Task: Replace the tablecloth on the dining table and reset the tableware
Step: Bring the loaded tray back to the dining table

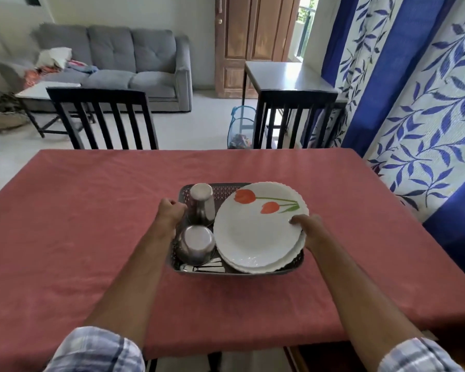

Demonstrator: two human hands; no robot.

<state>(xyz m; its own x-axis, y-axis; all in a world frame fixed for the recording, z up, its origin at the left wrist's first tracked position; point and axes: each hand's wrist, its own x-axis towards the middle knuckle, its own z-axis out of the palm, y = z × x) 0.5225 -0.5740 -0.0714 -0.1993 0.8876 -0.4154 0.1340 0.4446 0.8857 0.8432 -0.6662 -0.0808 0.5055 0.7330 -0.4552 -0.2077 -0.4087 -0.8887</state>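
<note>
The surface nearest the camera is a dining table covered edge to edge by a dull red cloth, matte and woven, lying mostly flat with a few soft creases and hanging over the near edge. Two bare forearms with rolled checked sleeves reach out over it.

A little past the middle sits a dark plastic basket, rectangular with perforated walls, resting on the cloth. The left hand is curled closed on the basket's left rim; the right hand is at its right side, fingers clamped on the edge of the plates. Those plates are a small stack, white, glossy, with scalloped rims, the top one printed with orange tulips on green stems. Beside them stand two steel cups, upside down, smooth and dully reflective. Something metallic, perhaps cutlery, lies in the basket's near corner, too dark to identify.

Whether this cloth is the old one or the new one cannot be told. Either way, the tableware is all gathered in the basket, not laid out, so setting places is yet to be done.

Beyond stand two dark slatted chairs, then a grey sofa, a wooden door and blue leaf-print curtains.
</note>
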